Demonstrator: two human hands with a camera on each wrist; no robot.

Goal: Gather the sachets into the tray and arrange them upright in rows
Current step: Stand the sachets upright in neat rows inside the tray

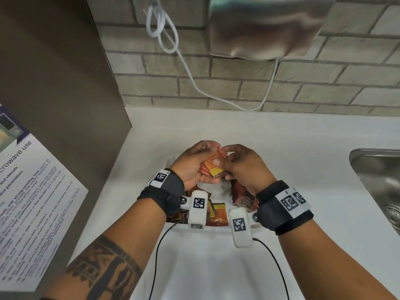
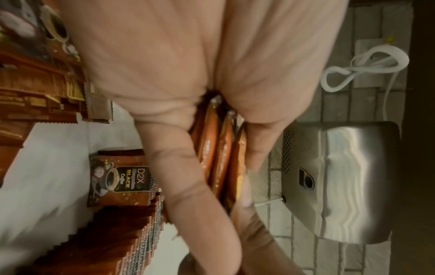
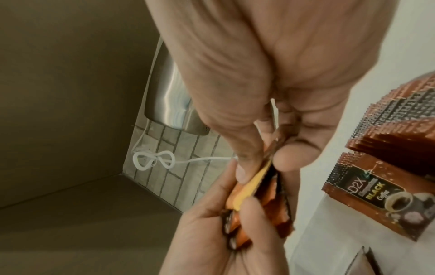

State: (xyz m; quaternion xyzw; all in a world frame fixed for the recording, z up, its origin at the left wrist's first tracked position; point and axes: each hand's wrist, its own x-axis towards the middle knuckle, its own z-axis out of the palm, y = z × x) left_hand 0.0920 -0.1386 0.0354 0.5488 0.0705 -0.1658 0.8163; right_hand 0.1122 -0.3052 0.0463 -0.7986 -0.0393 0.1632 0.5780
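Above the white tray (image 1: 216, 227), my left hand (image 1: 198, 164) grips a small stack of orange-brown coffee sachets (image 1: 213, 167); the left wrist view shows three sachets (image 2: 219, 158) edge-on between its thumb and fingers. My right hand (image 1: 237, 162) pinches the top sachet (image 3: 253, 183) of that stack between thumb and forefinger. In the tray's right part a row of brown sachets (image 1: 243, 197) stands upright, front label facing out (image 3: 374, 202). More sachets (image 1: 216, 214) lie loose and flat in the tray's near left part, partly hidden by my wrists.
The tray sits on a white counter (image 1: 292, 169). A steel sink (image 1: 381, 180) lies at the right. A brown cabinet side (image 1: 54, 83) with a printed notice (image 1: 32, 202) stands left. A steel wall unit (image 1: 268, 27) and white cable (image 1: 186, 68) hang on the brick wall.
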